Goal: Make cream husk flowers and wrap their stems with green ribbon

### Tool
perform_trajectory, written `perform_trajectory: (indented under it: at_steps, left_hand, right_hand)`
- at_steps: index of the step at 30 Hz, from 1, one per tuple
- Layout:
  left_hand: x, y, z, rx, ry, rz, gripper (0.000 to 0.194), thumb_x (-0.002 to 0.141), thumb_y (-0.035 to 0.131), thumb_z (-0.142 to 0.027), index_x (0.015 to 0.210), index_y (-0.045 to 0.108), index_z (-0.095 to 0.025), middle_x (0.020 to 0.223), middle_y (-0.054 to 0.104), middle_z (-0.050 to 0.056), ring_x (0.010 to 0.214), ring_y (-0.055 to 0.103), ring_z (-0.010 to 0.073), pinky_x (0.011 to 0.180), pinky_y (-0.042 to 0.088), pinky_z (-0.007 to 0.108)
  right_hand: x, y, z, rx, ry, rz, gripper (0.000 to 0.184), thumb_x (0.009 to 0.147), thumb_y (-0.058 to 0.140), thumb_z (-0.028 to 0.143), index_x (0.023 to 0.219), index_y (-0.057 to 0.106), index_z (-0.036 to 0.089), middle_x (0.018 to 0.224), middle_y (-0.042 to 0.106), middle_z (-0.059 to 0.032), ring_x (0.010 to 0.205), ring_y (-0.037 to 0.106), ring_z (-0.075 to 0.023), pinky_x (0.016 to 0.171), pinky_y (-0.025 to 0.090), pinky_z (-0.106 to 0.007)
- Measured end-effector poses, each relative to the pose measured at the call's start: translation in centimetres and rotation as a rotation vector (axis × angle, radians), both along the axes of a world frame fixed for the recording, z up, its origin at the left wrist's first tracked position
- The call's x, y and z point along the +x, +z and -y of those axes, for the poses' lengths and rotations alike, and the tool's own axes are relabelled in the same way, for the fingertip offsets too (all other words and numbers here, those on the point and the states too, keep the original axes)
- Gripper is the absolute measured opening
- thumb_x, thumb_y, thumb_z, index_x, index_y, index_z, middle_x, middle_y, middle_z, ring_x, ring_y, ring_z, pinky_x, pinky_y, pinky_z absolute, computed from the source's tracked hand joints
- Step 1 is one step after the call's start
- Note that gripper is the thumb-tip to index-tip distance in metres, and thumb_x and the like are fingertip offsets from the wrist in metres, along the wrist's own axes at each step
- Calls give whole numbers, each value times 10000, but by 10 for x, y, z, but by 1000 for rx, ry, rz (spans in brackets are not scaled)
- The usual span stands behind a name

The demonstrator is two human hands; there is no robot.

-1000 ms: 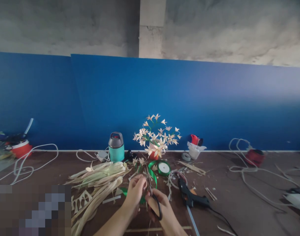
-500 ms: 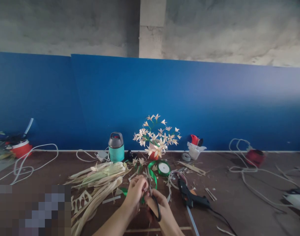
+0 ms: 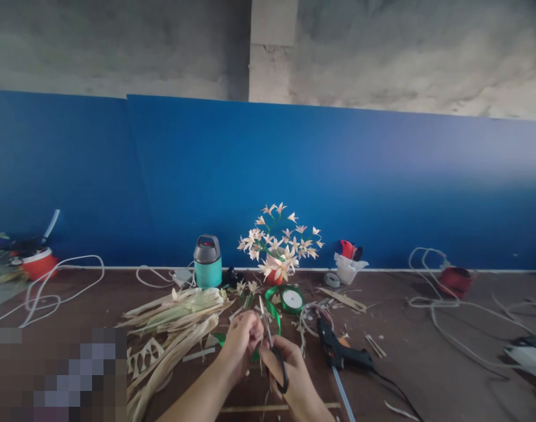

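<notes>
My right hand (image 3: 292, 369) is closed around the black-handled scissors (image 3: 265, 317), whose blades point up and away between my hands. Close beside the blades, the fingers of my left hand (image 3: 242, 340) are pinched together; whatever they hold is too small or hidden to name. Some green ribbon shows just beneath the hands. Beyond them stands a roll of green ribbon (image 3: 292, 299), its loose end curling toward me. Dried corn husks (image 3: 175, 322) lie in a pile left of my left hand. Right of my right hand rests a black glue gun (image 3: 345, 351) with a pale glue stick.
At the back, a pot of cream husk flowers (image 3: 285, 249) stands against the blue partition (image 3: 360, 176). Near it are a teal-and-grey flask-like container (image 3: 208, 264), a white cup (image 3: 349, 271) and a tape roll (image 3: 332, 280). White cables and cut scraps lie across the brown table.
The scissor blades, slightly apart before, now look closed together. Both hands stay in nearly the same place, and the view has shifted slightly.
</notes>
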State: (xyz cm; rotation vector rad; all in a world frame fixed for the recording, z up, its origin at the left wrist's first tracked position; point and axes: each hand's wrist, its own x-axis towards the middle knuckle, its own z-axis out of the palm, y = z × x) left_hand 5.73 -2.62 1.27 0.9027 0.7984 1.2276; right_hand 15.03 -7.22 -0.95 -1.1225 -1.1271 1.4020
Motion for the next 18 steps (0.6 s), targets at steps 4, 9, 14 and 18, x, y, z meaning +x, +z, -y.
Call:
perform_trajectory:
  at_steps: [4,9,14,18]
  left_hand:
    - [-7,2,-3,69,55,-85,295,668,456,-284,456,262,-214,441,276,-71,449,285,83,471,266,218]
    - [-17,13,-4,147,56,-283,305,697,472,-272,467,284,-205,455,261,-77,467,202,86,471,178,232]
    - [-21,20,-5,173,-48,-442,305,708,467,-289,469,297,-204,455,230,-83,462,191,88,471,149,242]
    - [-18,26,-4,160,-185,-530,293,683,474,-266,446,313,-204,426,241,-85,436,182,83,457,133,248]
  right_hand:
    - [0,-8,-4,38,-20,113,352,660,602,510,663,442,196,421,354,105,284,302,-46,295,231,-174]
    - [16,-1,-2,187,-211,763,244,631,622,234,849,530,176,519,531,35,479,511,-142,454,335,-220]
    - [25,1,6,243,-149,1230,242,616,628,195,851,583,158,832,675,-106,843,603,-260,730,401,-295]
    - [26,0,1,128,-81,1209,269,558,664,225,811,606,155,768,683,-84,750,618,-243,653,411,-269]
